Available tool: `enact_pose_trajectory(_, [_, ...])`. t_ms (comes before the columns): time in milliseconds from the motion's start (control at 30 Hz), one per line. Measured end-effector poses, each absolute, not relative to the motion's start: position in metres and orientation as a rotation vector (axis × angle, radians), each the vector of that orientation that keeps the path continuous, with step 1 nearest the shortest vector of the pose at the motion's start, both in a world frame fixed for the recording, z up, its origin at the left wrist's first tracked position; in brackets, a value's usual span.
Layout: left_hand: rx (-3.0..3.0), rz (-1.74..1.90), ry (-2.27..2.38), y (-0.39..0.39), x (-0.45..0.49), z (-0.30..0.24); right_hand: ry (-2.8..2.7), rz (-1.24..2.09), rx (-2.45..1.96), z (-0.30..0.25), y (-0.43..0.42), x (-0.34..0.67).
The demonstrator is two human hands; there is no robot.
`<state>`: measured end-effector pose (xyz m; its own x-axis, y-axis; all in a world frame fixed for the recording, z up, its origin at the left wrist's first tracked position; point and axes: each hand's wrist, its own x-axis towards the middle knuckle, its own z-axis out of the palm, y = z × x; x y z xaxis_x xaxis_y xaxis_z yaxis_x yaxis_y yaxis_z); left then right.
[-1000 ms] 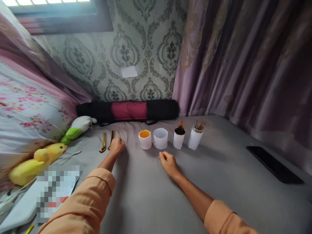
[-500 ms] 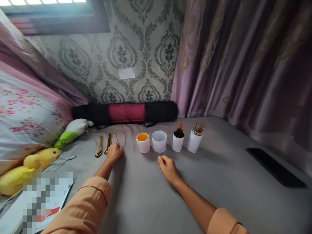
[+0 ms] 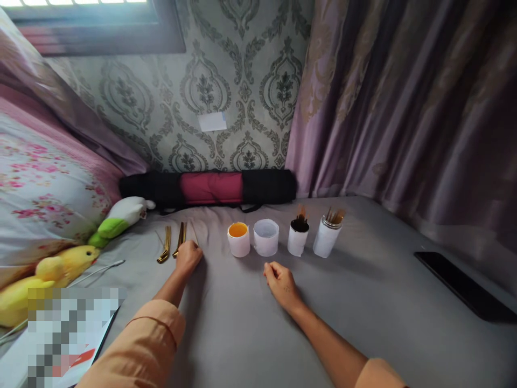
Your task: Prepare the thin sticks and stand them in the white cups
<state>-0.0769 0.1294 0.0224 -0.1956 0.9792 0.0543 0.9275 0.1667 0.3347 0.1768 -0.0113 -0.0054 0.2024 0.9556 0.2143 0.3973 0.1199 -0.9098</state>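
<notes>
My left hand [image 3: 189, 257] lies on the grey sheet, its fingers closed around the lower end of a thin stick [image 3: 195, 233]. Just left of it are two small bunches of gold-coloured sticks with broader near ends, one bunch [image 3: 180, 240] close to my knuckles and another [image 3: 163, 252] farther left. My right hand [image 3: 281, 284] rests on the sheet with curled fingers, and nothing shows in it. Beyond it stand a white cup with orange inside [image 3: 239, 243], a wide whitish cup [image 3: 265, 241], a dark-mouthed cup with brown sticks [image 3: 298, 241] and a white-wrapped jar of sticks [image 3: 326, 242].
A black and maroon roll [image 3: 210, 187] lies along the wall. Plush toys [image 3: 60, 264] and a white cable [image 3: 97, 269] are at left, above a blurred flat item [image 3: 76, 334]. A black phone-like slab [image 3: 464, 285] lies at right beside the curtain [image 3: 363, 108].
The view has shifted slightly, moving the cups and the black slab a little right and down in the picture. Both hands keep nearly the same places and closed fingers.
</notes>
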Motion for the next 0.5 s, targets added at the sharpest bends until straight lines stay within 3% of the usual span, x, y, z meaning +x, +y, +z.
enact_pose_trajectory(500, [1.592, 0.740, 2.156, 0.1328, -0.0804, 0.0234, -1.355, 0.743, -1.451, -0.0048, -0.0110, 0.1772])
